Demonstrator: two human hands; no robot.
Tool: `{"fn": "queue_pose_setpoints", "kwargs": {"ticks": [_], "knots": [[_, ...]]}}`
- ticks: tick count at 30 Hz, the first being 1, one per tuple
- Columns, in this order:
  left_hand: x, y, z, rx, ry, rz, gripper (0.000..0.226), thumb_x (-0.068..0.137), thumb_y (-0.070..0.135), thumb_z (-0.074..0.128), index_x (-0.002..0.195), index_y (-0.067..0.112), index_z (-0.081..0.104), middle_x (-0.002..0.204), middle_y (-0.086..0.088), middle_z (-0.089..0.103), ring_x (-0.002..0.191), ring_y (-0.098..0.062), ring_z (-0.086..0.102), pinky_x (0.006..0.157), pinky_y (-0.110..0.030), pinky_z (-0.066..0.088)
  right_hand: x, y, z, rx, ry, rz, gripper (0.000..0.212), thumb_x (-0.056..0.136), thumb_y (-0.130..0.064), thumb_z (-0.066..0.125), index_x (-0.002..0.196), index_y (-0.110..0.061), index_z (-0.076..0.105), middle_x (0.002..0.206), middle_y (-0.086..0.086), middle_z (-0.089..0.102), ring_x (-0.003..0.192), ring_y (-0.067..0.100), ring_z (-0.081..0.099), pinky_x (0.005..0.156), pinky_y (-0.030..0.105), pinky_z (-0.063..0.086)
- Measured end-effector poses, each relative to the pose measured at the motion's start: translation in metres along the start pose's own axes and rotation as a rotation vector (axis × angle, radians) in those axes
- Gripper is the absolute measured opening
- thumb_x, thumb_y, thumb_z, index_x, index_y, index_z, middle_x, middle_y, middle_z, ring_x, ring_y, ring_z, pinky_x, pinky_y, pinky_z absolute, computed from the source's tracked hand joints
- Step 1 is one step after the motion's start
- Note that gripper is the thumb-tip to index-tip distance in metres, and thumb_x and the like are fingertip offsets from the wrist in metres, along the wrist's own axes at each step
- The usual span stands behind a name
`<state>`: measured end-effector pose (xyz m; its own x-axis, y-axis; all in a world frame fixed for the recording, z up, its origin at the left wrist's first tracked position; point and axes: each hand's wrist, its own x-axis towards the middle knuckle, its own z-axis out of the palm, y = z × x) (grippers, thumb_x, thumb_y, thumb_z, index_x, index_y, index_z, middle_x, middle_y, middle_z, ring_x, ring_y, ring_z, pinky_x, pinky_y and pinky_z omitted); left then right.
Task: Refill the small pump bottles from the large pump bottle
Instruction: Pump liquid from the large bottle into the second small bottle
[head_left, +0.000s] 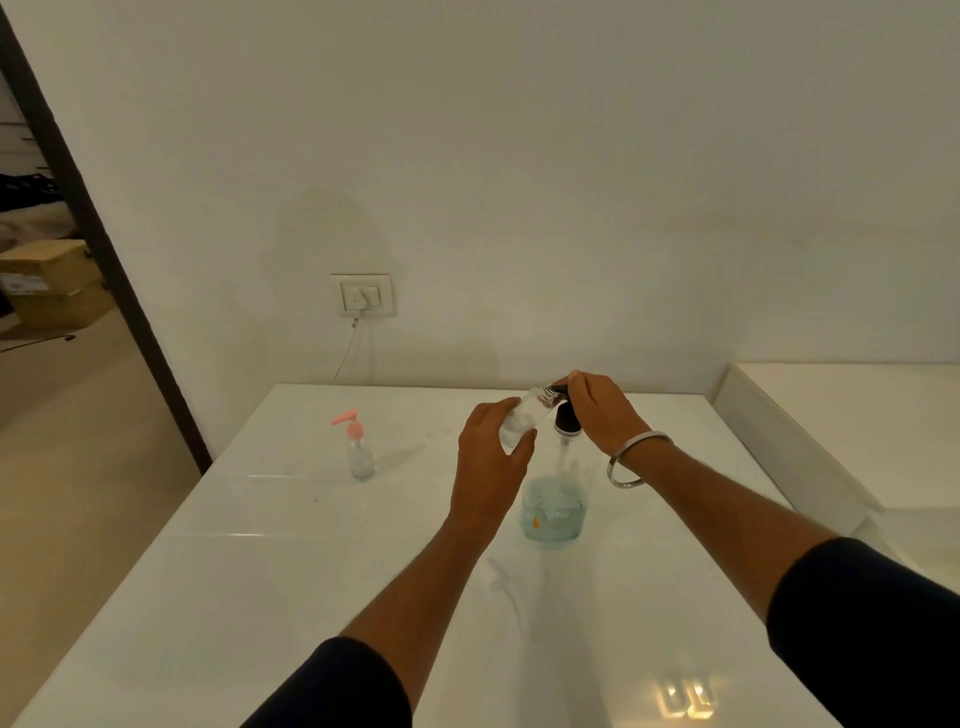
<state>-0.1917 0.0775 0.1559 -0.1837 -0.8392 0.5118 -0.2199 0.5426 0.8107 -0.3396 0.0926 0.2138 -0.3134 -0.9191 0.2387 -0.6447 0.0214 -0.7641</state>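
Note:
The large clear pump bottle (554, 512) stands mid-table, holding a pale blue liquid in its lower part. My right hand (600, 413) rests on top of its black pump head (565, 418). My left hand (491, 457) holds a small clear bottle (524, 418) without a cap, tilted so its threaded mouth sits right at the pump's spout. A second small bottle (359, 449) with a pink pump stands upright on the table to the left, apart from both hands.
The white table (260, 597) has its back edge against the wall. A wall socket (362, 295) with a cable hangs above it. A lower white surface (857, 415) lies to the right. An open doorway with cardboard boxes (49, 283) is at far left.

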Motion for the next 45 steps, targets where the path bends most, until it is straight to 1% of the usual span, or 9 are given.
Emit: {"fn": "queue_pose_setpoints", "kwargs": {"ticks": [8, 14, 19, 23, 28, 33, 38, 43, 45], "knots": [[0.002, 0.001, -0.003, 0.015, -0.013, 0.005, 0.037, 0.085, 0.022, 0.067, 0.120, 0.016, 0.057, 0.112, 0.002, 0.060, 0.099, -0.008, 0.056, 0.085, -0.018, 0.045, -0.001, -0.003, -0.003, -0.001, 0.000, -0.020, 0.039, 0.099, -0.019, 0.028, 0.072, -0.012, 0.055, 0.070, 0.007, 0.054, 0.063, 0.017, 0.046, 0.057, 0.020, 0.037], [-0.002, -0.007, 0.003, 0.015, -0.010, -0.011, 0.037, 0.085, 0.022, 0.067, 0.120, 0.016, 0.057, 0.113, 0.004, 0.059, 0.098, -0.005, 0.055, 0.082, -0.010, 0.042, -0.003, 0.005, 0.009, 0.042, 0.041, 0.030, 0.044, 0.100, -0.021, 0.026, 0.099, 0.006, 0.061, 0.093, 0.024, 0.064, 0.078, 0.022, 0.055, 0.068, 0.024, 0.044], [-0.003, -0.002, 0.001, 0.006, -0.011, -0.013, 0.036, 0.085, 0.021, 0.067, 0.119, 0.018, 0.057, 0.111, 0.005, 0.059, 0.097, -0.004, 0.055, 0.081, -0.009, 0.041, -0.003, 0.002, 0.002, -0.018, 0.014, 0.001, 0.037, 0.100, -0.020, 0.027, 0.081, -0.004, 0.054, 0.077, 0.015, 0.056, 0.065, 0.017, 0.047, 0.059, 0.021, 0.039], [-0.002, 0.004, -0.002, 0.009, -0.007, -0.010, 0.036, 0.084, 0.022, 0.067, 0.119, 0.017, 0.057, 0.110, 0.005, 0.059, 0.097, -0.006, 0.055, 0.081, -0.012, 0.042, -0.001, -0.007, -0.007, -0.076, -0.015, -0.052, 0.034, 0.099, -0.018, 0.028, 0.083, -0.010, 0.056, 0.077, 0.006, 0.056, 0.066, 0.015, 0.048, 0.060, 0.017, 0.039], [-0.002, 0.003, -0.001, -0.002, -0.007, -0.020, 0.035, 0.085, 0.020, 0.066, 0.119, 0.017, 0.057, 0.111, 0.004, 0.059, 0.099, -0.008, 0.056, 0.084, -0.018, 0.045, 0.000, -0.001, -0.004, -0.061, -0.041, -0.036, 0.037, 0.099, -0.017, 0.027, 0.084, -0.001, 0.057, 0.078, 0.013, 0.056, 0.072, 0.023, 0.049, 0.066, 0.028, 0.041], [-0.002, -0.002, 0.001, -0.006, -0.011, -0.038, 0.035, 0.084, 0.019, 0.068, 0.118, 0.017, 0.058, 0.110, 0.004, 0.059, 0.098, -0.007, 0.056, 0.085, -0.020, 0.047, 0.000, 0.004, 0.003, -0.007, -0.016, 0.000, 0.040, 0.100, -0.017, 0.027, 0.063, -0.021, 0.042, 0.060, -0.001, 0.044, 0.057, 0.011, 0.040, 0.056, 0.021, 0.034], [-0.001, 0.002, -0.001, -0.002, -0.016, -0.019, 0.035, 0.084, 0.019, 0.067, 0.118, 0.018, 0.058, 0.110, 0.004, 0.060, 0.097, -0.007, 0.056, 0.083, -0.015, 0.044, -0.003, 0.001, 0.001, 0.003, -0.005, 0.001, 0.034, 0.100, -0.019, 0.027, 0.074, -0.010, 0.049, 0.066, 0.005, 0.049, 0.057, 0.010, 0.042, 0.056, 0.019, 0.036], [0.002, 0.007, -0.005, 0.019, -0.019, -0.012, 0.034, 0.085, 0.019, 0.067, 0.117, 0.019, 0.058, 0.110, 0.005, 0.059, 0.096, -0.004, 0.055, 0.079, -0.007, 0.039, 0.000, -0.007, -0.004, -0.037, 0.011, -0.026, 0.041, 0.099, -0.016, 0.028, 0.063, -0.020, 0.048, 0.060, -0.006, 0.047, 0.057, 0.008, 0.043, 0.056, 0.016, 0.035], [0.003, 0.006, -0.005, 0.014, -0.016, -0.013, 0.034, 0.084, 0.018, 0.067, 0.117, 0.018, 0.058, 0.110, 0.005, 0.060, 0.097, -0.006, 0.055, 0.081, -0.011, 0.040, -0.001, -0.007, -0.004, -0.048, -0.014, -0.016, 0.036, 0.099, -0.015, 0.028, 0.070, -0.011, 0.049, 0.063, 0.000, 0.049, 0.058, 0.011, 0.042, 0.056, 0.018, 0.035]]}}
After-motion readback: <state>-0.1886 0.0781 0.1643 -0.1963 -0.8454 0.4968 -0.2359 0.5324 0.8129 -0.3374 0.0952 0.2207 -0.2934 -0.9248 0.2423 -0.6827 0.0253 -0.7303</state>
